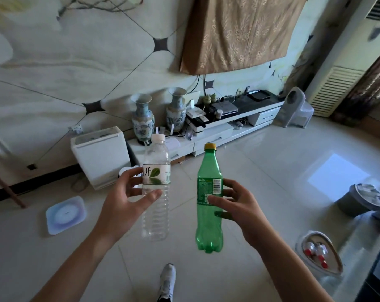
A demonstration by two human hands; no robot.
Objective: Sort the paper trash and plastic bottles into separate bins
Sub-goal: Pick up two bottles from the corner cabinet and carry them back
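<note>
My left hand holds a clear plastic water bottle upright in the air, thumb in front and fingers behind at its white label. My right hand grips a green Sprite bottle with a yellow cap, also upright, fingers curled round its label. Both bottles look empty and are held side by side above the tiled floor. A grey bin stands on the floor at the right; what it holds I cannot make out.
A white appliance stands against the wall at the left. A low white TV cabinet carries two vases and electronics. A square white lid lies on the floor. A glass dish sits lower right. My shoe shows below.
</note>
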